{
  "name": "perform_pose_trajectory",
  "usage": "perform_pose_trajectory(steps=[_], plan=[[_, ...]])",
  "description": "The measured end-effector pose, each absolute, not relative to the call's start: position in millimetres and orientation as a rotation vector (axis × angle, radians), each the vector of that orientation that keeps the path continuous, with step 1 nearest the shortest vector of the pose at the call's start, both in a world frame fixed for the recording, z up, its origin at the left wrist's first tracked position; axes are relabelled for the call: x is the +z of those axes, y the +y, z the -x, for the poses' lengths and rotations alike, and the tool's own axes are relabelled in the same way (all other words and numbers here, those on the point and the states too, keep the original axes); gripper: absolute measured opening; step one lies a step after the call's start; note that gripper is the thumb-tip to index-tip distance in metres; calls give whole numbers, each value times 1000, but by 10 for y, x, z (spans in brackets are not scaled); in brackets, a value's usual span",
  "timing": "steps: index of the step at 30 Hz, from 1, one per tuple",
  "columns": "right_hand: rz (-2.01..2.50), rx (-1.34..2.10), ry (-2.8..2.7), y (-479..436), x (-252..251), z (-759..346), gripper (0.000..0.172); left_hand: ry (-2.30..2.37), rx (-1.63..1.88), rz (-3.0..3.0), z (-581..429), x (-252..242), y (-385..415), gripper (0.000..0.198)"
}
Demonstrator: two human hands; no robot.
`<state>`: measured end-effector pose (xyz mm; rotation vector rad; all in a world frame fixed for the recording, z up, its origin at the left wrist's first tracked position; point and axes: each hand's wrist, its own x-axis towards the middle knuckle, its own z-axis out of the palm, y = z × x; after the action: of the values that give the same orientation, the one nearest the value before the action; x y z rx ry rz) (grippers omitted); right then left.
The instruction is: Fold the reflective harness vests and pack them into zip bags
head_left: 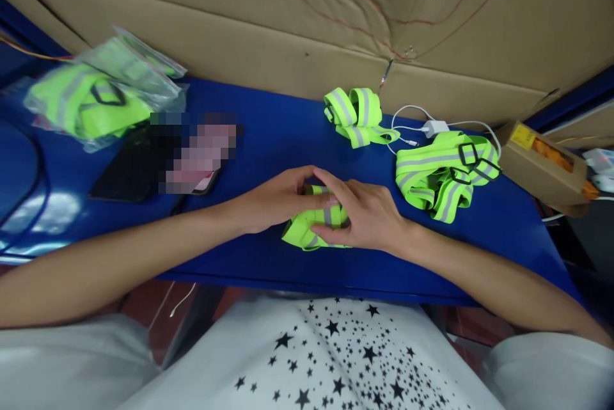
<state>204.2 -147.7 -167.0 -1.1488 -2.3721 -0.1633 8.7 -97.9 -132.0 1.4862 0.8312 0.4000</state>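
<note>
A folded bundle of neon-yellow reflective strap [304, 231] with grey stripes lies on the blue table between my hands. From the left, my left hand [278, 199] grips it, its fingers reaching over the top and partly hidden. My right hand [371, 213] holds the same bundle from the right, thumb at the near side and index finger touching near the left fingertips. Behind them sits a loosely coiled length of reflective strap [365, 112]. To the right is a larger heap of reflective straps [425, 170] with black buckles.
At the left lie clear plastic bags [79, 100] holding reflective straps. Beside them are a black flat object [127, 170] and a phone [204, 157], partly blurred. A white charger [435, 128] with cable and an open cardboard box [542, 170] stand right. Cardboard [215, 39] lines the back.
</note>
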Motion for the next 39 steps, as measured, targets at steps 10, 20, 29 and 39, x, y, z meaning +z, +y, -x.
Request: perform_pose_trajectory(steps=[10,20,29,39], plan=[[1176,39,-2337,-1577,-1614,-2048,50,800,180,-1287,-8,-1384,-937,72],[1158,-76,-2042,-1379,-1625,-2159,50,683,211,-1575,18,-1294,-879,69],[1255,193,-1989,-1388,-1609,-2147,46,699,263,-1430,-6,-1329,-861,67],[1063,-362,-1976,-1414,-1355,-2318,35,607,276,-720,-66,-1297,-916,60]])
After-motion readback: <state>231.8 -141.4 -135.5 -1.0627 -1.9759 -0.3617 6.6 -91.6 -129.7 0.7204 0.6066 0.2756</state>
